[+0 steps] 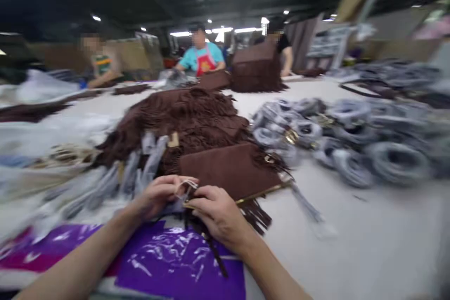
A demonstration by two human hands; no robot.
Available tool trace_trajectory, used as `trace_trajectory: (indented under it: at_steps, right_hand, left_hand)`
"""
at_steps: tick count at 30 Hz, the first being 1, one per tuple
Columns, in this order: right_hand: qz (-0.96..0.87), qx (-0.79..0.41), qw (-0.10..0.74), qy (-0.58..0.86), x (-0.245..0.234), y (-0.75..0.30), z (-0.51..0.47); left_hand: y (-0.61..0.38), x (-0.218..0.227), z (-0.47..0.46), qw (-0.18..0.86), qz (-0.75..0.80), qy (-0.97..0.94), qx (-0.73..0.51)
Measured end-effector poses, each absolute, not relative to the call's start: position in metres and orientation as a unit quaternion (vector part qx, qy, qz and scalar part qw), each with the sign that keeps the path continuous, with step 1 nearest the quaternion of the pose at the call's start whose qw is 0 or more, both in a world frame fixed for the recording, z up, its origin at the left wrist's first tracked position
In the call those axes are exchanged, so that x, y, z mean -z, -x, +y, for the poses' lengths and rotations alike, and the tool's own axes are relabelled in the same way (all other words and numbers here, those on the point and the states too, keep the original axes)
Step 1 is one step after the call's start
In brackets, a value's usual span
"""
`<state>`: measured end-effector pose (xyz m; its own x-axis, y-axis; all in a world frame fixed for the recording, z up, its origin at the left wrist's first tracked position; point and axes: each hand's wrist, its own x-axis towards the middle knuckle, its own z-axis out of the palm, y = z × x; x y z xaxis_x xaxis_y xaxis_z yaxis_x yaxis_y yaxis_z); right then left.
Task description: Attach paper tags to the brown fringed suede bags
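Observation:
My left hand and my right hand meet at the near corner of a brown suede fringed bag lying flat on the white table. Both hands pinch something small and pale by the bag's gold zipper end; the blur hides what it is. A dark fringe tassel hangs from under my right hand over a purple plastic sheet.
A heap of brown fringed bags rises behind the flat one. Grey wrapped coiled straps pile up at the right. Plastic-wrapped strips lie at the left. Three people work at the table's far end.

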<state>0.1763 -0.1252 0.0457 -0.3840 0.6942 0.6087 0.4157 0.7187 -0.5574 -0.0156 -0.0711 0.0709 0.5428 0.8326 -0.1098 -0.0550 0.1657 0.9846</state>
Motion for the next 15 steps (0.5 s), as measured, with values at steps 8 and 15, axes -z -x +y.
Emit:
trace_trajectory:
  at_steps: [8, 15]
  right_hand:
    - [-0.640, -0.407, 0.485, 0.435, -0.047, -0.179, -0.116]
    - [-0.768, -0.293, 0.456, 0.342, -0.080, -0.169, -0.100]
  left_hand:
    - [0.023, -0.077, -0.085, 0.686, 0.300, -0.505, -0.429]
    - [0.030, -0.075, -0.085, 0.572, 0.266, -0.682, -0.370]
